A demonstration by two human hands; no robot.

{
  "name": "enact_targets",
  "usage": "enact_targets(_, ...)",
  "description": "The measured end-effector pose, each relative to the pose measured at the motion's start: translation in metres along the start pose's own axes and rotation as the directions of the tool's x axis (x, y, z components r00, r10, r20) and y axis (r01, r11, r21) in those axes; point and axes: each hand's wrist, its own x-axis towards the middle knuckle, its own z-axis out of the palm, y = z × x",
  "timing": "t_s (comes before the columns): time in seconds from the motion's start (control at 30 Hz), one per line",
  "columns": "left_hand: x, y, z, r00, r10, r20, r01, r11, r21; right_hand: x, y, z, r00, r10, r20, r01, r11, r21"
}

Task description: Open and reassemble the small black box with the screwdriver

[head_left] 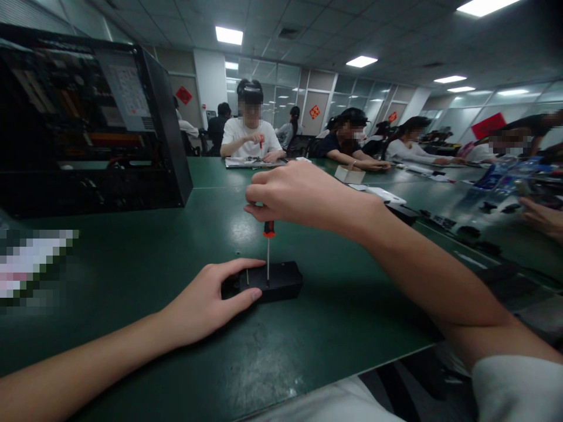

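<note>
A small black box-shaped device (284, 281) lies on the green tabletop in front of me. My left hand (215, 293) grips its left end, thumb along the near side and fingers along the far side. Above it, my right hand (285, 193) is closed around the handle of a screwdriver (268, 252) with a black and red grip. The screwdriver stands nearly upright, its tip on the top face of the device. Most of the handle is hidden in my fingers. A thin pale pin or screw (247, 276) sticks up near my left fingers.
An open black computer case (162, 129) stands at the left. A blurred sheet (30, 264) lies nearer. Across the green table (220, 228), a person in white (246, 132) works with a red tool. A small white box (349, 174) and dark parts lie at the right.
</note>
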Motion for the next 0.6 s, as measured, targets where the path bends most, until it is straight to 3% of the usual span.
enact_targets(0.17, -0.001, 0.001, 0.0, 1.0, -0.017, -0.007, 0.017, 1.0, 0.0, -0.004, -0.009, -0.009, 0.999, 0.014, -0.046, -0.014, 1.0, 0.006)
enact_targets(0.27, -0.002, -0.001, 0.001, 1.0, -0.014, -0.017, 0.014, 1.0, -0.011, -0.011, -0.01, -0.018, 0.988, -0.096, -0.117, 0.114, 0.98, 0.165)
enact_targets(0.37, -0.002, -0.003, 0.002, 1.0, -0.01, -0.016, 0.009, 1.0, -0.021, -0.02, -0.009, -0.034, 0.966, -0.208, -0.152, 0.253, 0.881, 0.4)
enact_targets(0.47, -0.001, -0.004, 0.003, 1.0, -0.009, -0.021, 0.008, 1.0, -0.017, -0.029, -0.004, -0.045, 0.962, -0.255, -0.102, 0.271, 0.821, 0.502)
enact_targets(0.6, -0.002, 0.0, 0.001, 0.999, -0.034, -0.013, 0.034, 0.999, 0.013, -0.045, 0.013, -0.043, 0.969, -0.245, -0.025, 0.229, 0.86, 0.456)
